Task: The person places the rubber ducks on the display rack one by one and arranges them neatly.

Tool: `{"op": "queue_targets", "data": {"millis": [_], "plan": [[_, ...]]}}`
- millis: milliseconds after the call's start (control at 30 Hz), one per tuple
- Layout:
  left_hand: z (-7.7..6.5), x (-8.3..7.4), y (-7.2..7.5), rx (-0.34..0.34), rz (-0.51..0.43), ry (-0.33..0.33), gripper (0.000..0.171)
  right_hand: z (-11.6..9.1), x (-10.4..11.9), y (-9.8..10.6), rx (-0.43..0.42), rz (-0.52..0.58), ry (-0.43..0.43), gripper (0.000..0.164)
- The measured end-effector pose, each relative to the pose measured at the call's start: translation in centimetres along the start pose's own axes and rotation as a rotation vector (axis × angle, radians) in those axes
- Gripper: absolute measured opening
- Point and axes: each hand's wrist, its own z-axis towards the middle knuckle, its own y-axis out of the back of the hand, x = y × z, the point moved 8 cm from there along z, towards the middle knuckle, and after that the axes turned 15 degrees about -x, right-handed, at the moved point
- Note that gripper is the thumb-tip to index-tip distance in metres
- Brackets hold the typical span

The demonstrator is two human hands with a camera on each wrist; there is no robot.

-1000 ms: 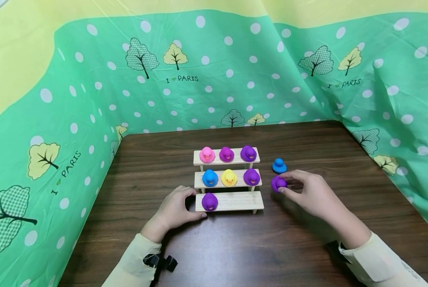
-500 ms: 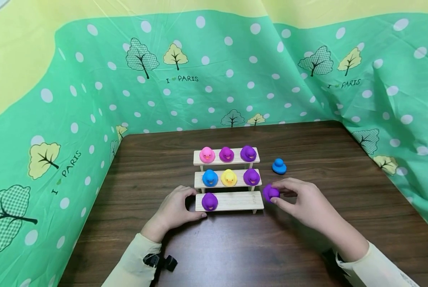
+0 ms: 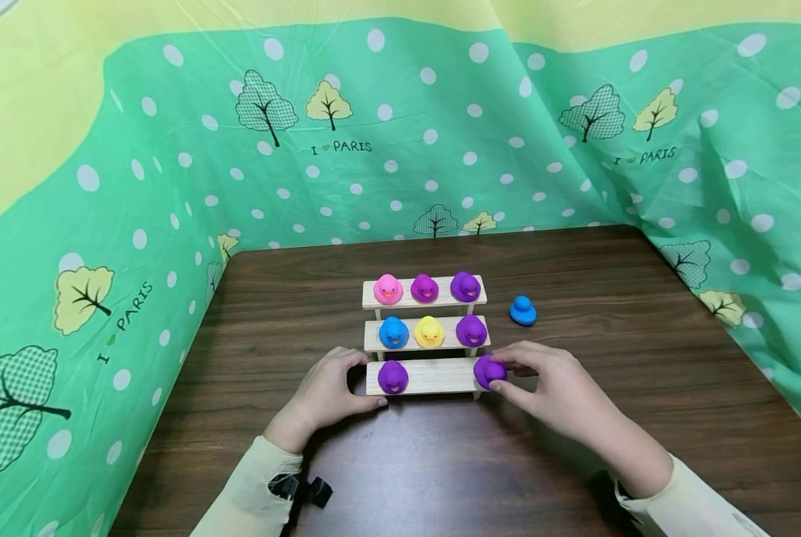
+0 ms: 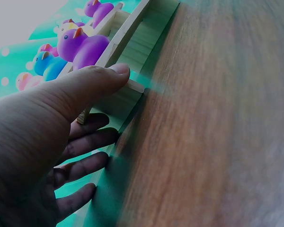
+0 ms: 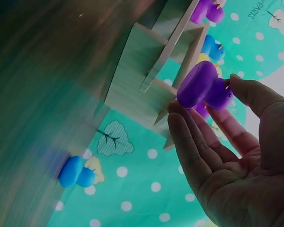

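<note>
A purple rubber duck point(image 3: 490, 371) is pinched between the thumb and fingers of my right hand point(image 3: 550, 378), over the right end of the lowest step. In the right wrist view that duck point(image 5: 199, 87) shows its flat underside, tilted beside the wooden stand point(image 5: 146, 61). My left hand point(image 3: 327, 391) grips the left end of the three-step wooden stand point(image 3: 434, 378), thumb at the front edge and fingers behind. Another purple duck point(image 3: 393, 377) sits on the lowest step near that hand. In the left wrist view the thumb point(image 4: 92, 85) lies against the step's end.
The middle step carries a blue duck point(image 3: 394, 333), a yellow duck point(image 3: 429, 333) and a purple duck point(image 3: 470, 331). Above are a pink duck point(image 3: 388, 289), a magenta duck point(image 3: 424, 288) and a purple duck point(image 3: 465, 286). A blue duck point(image 3: 523, 311) stands on the table right of the stand.
My right hand has carried the purple duck left and toward me, from beside the blue duck on the table to the lowest step's right end. The left hand stays in place.
</note>
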Motion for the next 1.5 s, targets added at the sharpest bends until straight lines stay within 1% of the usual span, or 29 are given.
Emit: {"op": "queue_targets", "data": {"millis": [333,667,933,1167,1500], "plan": [[0.0,-0.1,0.0,0.006,-0.002,0.007,0.058,0.4,1.8,-1.1,0.027,0.036,0.056,0.032],[0.0,0.0,0.0,0.004,-0.001,0.006,0.058,1.0,3.2,-2.4,0.039,0.026,0.099,0.033],[0.1,0.0,-0.1,0.011,-0.009,0.011,0.058,1.4,4.1,-3.7,0.068,-0.001,0.110,0.033],[0.1,0.0,0.1,0.006,-0.003,0.005,0.058,1.7,4.9,-4.8,0.067,0.013,0.141,0.030],[0.1,0.0,0.0,0.002,-0.017,-0.007,0.058,2.2,5.3,-6.0,0.105,-0.011,0.161,0.032]]}}
